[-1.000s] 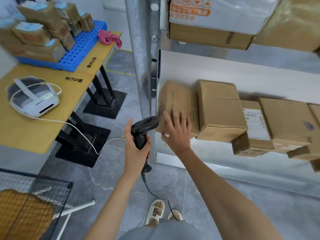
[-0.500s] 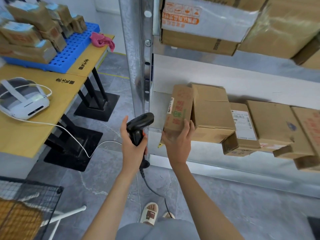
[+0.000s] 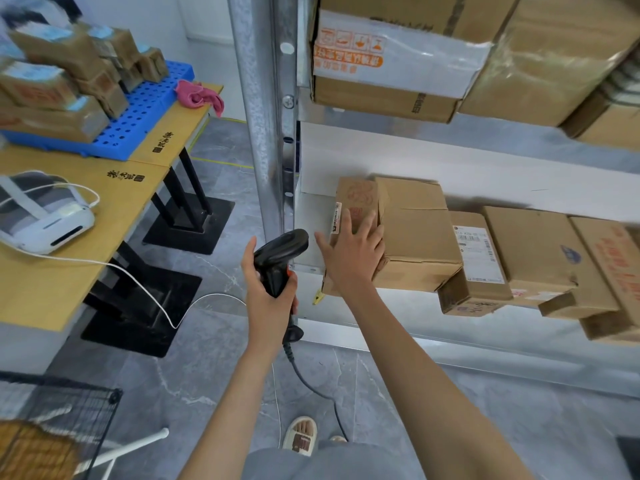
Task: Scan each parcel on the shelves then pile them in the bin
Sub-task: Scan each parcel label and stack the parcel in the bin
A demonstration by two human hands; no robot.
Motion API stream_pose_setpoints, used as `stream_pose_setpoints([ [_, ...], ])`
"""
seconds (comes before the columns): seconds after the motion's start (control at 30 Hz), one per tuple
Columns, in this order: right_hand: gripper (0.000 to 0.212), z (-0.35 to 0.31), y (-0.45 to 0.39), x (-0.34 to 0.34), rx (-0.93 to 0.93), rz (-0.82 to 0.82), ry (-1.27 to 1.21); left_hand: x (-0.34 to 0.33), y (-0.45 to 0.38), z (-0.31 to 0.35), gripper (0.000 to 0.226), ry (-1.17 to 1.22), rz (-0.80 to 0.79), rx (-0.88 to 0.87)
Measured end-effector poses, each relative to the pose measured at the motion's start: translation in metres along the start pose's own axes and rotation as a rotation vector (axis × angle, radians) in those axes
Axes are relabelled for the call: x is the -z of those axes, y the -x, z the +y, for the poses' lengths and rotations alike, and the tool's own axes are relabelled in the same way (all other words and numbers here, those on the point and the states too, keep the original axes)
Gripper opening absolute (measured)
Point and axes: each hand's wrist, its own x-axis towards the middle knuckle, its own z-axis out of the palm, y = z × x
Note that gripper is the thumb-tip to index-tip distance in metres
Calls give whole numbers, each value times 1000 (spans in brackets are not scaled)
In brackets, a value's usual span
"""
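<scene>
My left hand (image 3: pixel 266 299) grips a black handheld scanner (image 3: pixel 284 247) by its handle, head pointing right towards the shelf. My right hand (image 3: pixel 349 258) lies with spread fingers on the face of a narrow brown parcel (image 3: pixel 356 195), thumb sticking out to the left. This parcel has red print and a white label. It stands on edge at the left end of the metal shelf (image 3: pixel 381 317), leaning against a bigger box (image 3: pixel 415 230). More parcels (image 3: pixel 533 247) line the shelf to the right. The black wire bin (image 3: pixel 69 396) is at the bottom left.
A steel shelf post (image 3: pixel 263 116) rises just left of the scanner. Large boxes (image 3: pixel 391 57) fill the upper shelf. At left, a yellow table (image 3: pixel 52 271) carries a white headset (image 3: pixel 45 216), a blue tray (image 3: pixel 145 109) of small parcels and a pink cloth (image 3: pixel 199 95).
My right hand turned the narrow parcel up on edge, held it from below, and now lies on its face. The scanner hand stayed almost still.
</scene>
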Motion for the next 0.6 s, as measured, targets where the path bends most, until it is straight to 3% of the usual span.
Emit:
stream_pose_setpoints([
  [0.27, 67, 10, -4, 12, -51, -29, -127, 6, 3, 0, 82, 18, 21, 12],
  [0.6, 63, 43, 75, 9, -82, 162, -758, 5, 1, -1, 83, -25, 41, -13],
])
